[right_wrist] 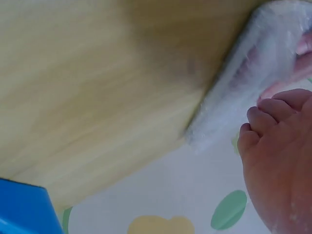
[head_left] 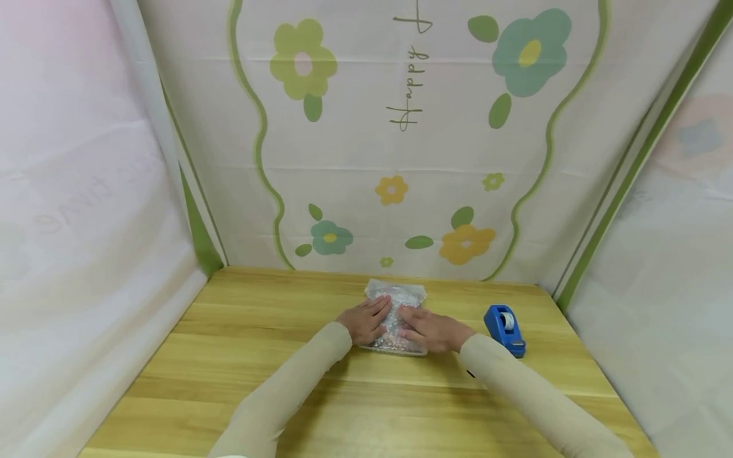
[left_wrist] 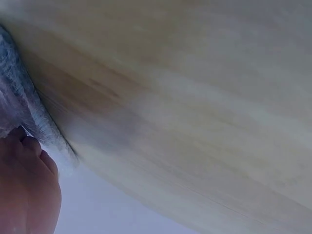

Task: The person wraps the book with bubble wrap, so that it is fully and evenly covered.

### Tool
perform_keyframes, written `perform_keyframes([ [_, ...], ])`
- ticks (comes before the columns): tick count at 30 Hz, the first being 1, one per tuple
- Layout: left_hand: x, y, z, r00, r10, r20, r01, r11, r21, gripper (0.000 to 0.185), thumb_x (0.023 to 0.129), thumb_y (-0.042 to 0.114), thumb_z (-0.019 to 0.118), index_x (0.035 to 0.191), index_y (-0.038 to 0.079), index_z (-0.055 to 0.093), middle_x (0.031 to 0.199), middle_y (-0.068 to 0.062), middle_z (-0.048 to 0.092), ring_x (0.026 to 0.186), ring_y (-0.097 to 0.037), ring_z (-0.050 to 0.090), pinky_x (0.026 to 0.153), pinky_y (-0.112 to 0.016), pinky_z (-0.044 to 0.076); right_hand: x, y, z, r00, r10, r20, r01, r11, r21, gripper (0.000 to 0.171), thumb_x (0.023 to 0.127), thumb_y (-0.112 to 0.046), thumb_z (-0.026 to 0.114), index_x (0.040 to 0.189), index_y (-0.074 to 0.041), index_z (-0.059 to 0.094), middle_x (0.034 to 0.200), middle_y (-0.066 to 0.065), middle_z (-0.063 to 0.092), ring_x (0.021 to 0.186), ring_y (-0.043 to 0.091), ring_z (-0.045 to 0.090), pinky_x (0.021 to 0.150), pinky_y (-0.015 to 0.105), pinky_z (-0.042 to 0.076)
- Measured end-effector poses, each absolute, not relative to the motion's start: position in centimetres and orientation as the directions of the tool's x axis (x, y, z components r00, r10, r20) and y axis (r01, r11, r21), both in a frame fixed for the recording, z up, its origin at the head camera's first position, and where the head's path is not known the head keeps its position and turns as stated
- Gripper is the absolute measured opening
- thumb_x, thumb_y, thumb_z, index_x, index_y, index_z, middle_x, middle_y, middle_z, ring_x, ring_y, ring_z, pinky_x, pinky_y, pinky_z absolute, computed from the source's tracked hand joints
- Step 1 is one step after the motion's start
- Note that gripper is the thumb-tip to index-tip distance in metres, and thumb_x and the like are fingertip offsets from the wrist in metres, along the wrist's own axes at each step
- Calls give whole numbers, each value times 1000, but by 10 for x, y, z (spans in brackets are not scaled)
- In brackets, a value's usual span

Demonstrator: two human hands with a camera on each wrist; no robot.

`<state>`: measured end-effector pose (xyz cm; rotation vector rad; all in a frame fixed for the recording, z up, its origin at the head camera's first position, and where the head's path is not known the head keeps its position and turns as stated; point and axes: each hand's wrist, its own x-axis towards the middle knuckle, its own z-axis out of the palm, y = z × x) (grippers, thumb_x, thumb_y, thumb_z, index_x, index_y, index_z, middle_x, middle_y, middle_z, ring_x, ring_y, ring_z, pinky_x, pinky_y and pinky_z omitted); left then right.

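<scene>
A small packet wrapped in clear bubble wrap (head_left: pixel 396 298) lies flat on the wooden table (head_left: pixel 258 356), near its far edge. My left hand (head_left: pixel 365 320) rests on the packet's left half with fingers straight and pressed down. My right hand (head_left: pixel 431 329) lies flat on its right half the same way. The left wrist view shows the bubble wrap (left_wrist: pixel 22 105) at the left edge with my left hand (left_wrist: pixel 29 185) against it. In the right wrist view my right hand (right_wrist: pixel 278 146) sits beside the bubble wrap (right_wrist: pixel 243 87).
A blue tape dispenser (head_left: pixel 505 329) stands on the table just right of my right hand; its corner (right_wrist: pixel 22 207) shows in the right wrist view. Floral fabric (head_left: pixel 401 159) walls the table at the back and both sides.
</scene>
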<state>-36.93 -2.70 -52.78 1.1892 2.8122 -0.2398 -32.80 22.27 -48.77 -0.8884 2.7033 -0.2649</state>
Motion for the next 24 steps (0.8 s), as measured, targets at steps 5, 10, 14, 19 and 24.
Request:
perform_keyframes([
  [5,-371,-26,-530,-694,709,-127,720,681,-130,67,115,47,25,171,13,14,180,-3,12,167,-18,13,135,-34,20,-322,232,-476,-769,-614,-178,-559,780,-281,71,114,-50,38,167,-4,28,174,17,28,161,41,28,130,60,28],
  [10,-371,-27,-529,-688,714,-131,726,673,-141,67,116,47,24,171,11,12,180,-4,10,167,-19,12,135,-34,19,-312,248,-457,-791,-594,-149,-539,791,-289,74,112,-58,36,166,-7,33,172,16,35,158,39,37,128,58,32],
  [14,-369,-29,-528,-680,723,-122,733,668,-128,67,116,47,25,171,10,14,180,-6,11,167,-21,14,135,-36,20,-300,264,-441,-819,-566,-98,-519,802,-295,72,112,-57,39,163,-7,40,167,16,44,152,38,46,124,59,38],
  [19,-371,-29,-529,-681,722,-125,732,672,-112,67,116,46,24,171,10,14,180,-5,11,167,-20,14,135,-36,20,-281,284,-424,-844,-535,-36,-510,822,-253,68,112,-53,43,156,-1,49,157,20,55,143,42,55,117,61,46],
  [24,-371,-29,-528,-681,721,-128,732,672,-110,67,116,47,24,171,10,14,180,-5,11,167,-20,14,135,-36,20,-264,305,-411,-852,-522,30,-516,830,-214,63,110,-48,54,146,3,59,144,23,65,131,43,64,108,60,53],
])
